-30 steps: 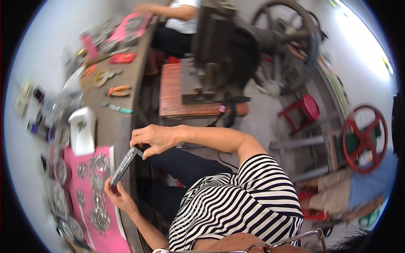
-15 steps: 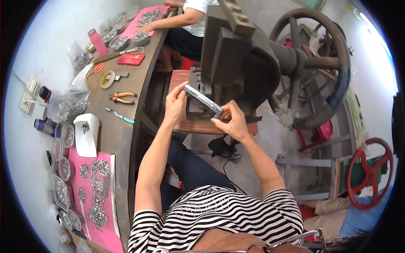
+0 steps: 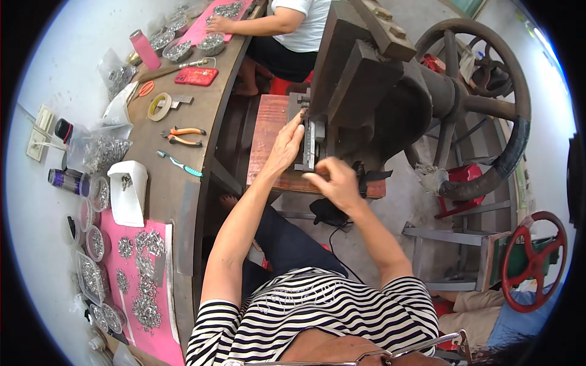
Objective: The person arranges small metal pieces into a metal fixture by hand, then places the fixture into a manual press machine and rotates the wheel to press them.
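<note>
A long narrow grey metal block [image 3: 310, 145] lies in the bed of a big dark screw press [image 3: 360, 79], just under its ram. My left hand [image 3: 285, 146] rests along the block's left side, its fingers stretched out flat toward the far end. By the near end of the block is my right hand [image 3: 337, 183], with the thumb and bent forefinger apart and nothing visible between them. The other fingers of that hand are curled and partly blurred.
The large handwheel [image 3: 519, 116] stands right of the press. On the left workbench are pliers [image 3: 183, 135], a toothbrush [image 3: 179, 163], a tape roll [image 3: 160, 107], a white tray [image 3: 129, 204] and a pink sheet [image 3: 131, 287] with small metal pieces. Another person [image 3: 287, 24] sits at the far end.
The metal block, earlier held tilted between both hands in front of the press, now lies in the press bed. My right hand has come off it; the view has shifted slightly.
</note>
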A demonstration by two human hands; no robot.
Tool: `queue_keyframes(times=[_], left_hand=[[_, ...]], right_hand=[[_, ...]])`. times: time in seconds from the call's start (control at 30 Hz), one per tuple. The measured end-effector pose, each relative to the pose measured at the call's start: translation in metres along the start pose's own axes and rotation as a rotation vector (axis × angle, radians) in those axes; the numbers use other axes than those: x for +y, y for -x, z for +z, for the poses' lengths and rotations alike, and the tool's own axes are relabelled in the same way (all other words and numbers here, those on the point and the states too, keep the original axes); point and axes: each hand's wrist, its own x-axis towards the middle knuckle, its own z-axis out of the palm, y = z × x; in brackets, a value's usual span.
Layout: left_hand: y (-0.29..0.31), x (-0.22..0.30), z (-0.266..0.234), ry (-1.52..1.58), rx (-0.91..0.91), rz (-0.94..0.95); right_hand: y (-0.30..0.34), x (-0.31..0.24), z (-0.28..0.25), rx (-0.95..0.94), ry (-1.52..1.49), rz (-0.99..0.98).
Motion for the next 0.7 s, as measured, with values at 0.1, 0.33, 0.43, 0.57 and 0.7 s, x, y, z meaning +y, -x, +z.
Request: queue_keyframes(times=[0.1, 0.33, 0.43, 0.57, 0.7], left_hand=[[0.028, 0.021, -0.021, 0.064, -0.085, -0.097], [0.059, 0.031, -0.022, -0.238, -0.203, 0.103], [0.059, 0.023, -0.012, -0.317, -0.175, 0.188], [0.064, 0.018, -0.017, -0.408, -0.128, 0.207], [0.052, 0.028, -0.019, -0.423, -0.138, 0.198]], right_hand=[[-0.007, -0.038, -0.092, 0.251, 0.318, -0.208], [0.045, -0.007, -0.219, 1.138, 0.141, -0.084], [0.047, 0.025, -0.204, 0.958, 0.135, 0.215], [0.025, 0.008, -0.245, 0.842, 0.231, 0.187], [-0.029, -0.047, -0.299, 0.627, 0.188, 0.246]])
